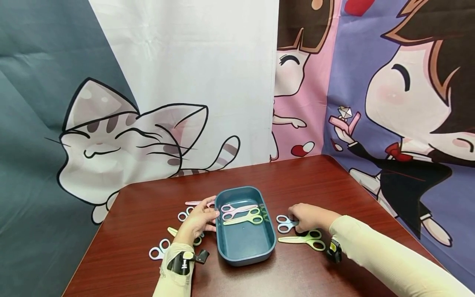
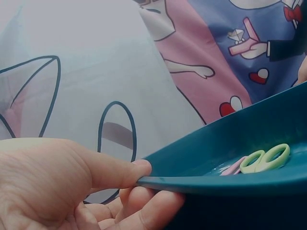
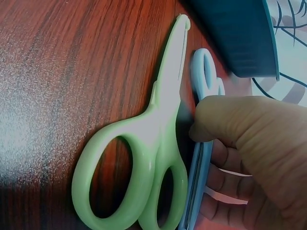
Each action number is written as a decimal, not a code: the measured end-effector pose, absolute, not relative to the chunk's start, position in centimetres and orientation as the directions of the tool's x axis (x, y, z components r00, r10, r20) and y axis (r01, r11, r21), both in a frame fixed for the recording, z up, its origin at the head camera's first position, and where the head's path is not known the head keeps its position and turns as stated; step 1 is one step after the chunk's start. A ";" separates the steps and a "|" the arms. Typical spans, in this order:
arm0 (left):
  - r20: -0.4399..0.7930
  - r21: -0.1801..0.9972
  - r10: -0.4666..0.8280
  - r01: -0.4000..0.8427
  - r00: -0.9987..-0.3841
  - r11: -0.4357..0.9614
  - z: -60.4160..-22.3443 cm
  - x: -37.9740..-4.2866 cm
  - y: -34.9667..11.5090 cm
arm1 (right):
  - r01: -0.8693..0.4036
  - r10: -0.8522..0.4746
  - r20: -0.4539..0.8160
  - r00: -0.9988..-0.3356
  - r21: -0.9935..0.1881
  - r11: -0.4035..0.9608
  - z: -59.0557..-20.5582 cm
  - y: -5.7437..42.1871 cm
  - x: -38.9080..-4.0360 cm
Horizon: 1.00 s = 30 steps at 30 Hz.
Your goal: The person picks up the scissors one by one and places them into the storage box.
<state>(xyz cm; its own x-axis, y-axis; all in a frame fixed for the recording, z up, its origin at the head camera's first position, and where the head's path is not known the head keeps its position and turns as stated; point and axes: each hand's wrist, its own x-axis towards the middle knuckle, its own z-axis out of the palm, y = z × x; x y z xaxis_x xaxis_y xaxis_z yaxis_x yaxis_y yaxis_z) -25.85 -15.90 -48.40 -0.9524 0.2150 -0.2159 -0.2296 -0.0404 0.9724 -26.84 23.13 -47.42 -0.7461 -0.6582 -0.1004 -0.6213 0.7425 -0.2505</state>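
My left hand (image 1: 198,220) pinches the left rim of a dark teal plastic box (image 1: 245,245), with the thumb on top of the rim and fingers below in the left wrist view. Inside the box lie pink scissors (image 1: 237,210) and green scissors (image 1: 248,217). To the right of the box, my right hand (image 1: 309,217) pinches light blue scissors (image 3: 204,81) between thumb and fingers. Their handle rings point toward the box. Right beside them, another pair of green scissors (image 3: 160,120) lies flat on the table.
Several more scissors lie left of the box, partly hidden by the left arm: blue ones (image 1: 158,251), yellow-green ones (image 1: 172,231) and pink ones (image 1: 192,203). All stand on a reddish-brown table (image 1: 297,181). Behind it hangs a cartoon-printed cloth (image 1: 222,82).
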 end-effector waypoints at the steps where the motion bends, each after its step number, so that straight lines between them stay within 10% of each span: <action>1: -0.217 0.972 0.214 -0.230 -0.952 -0.039 -48.4 -25.8 -15.9 | -0.624 -0.661 -0.098 -0.744 -0.253 0.739 -47.4 23.2 -26.8; 30: -0.216 0.972 0.220 -0.230 -0.951 -0.040 -48.3 -25.8 -16.0 | -0.548 -0.581 -0.071 -0.811 -0.258 0.796 -43.8 22.4 -28.6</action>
<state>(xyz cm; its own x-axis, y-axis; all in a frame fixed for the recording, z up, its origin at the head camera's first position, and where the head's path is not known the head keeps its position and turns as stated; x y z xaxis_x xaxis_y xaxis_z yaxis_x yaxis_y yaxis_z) -25.85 -16.01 -48.32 -0.9512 0.2201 -0.2163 -0.2304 -0.0404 0.9723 -28.59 22.43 -43.84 -0.8108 -0.5810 -0.0712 -0.5476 0.7959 -0.2581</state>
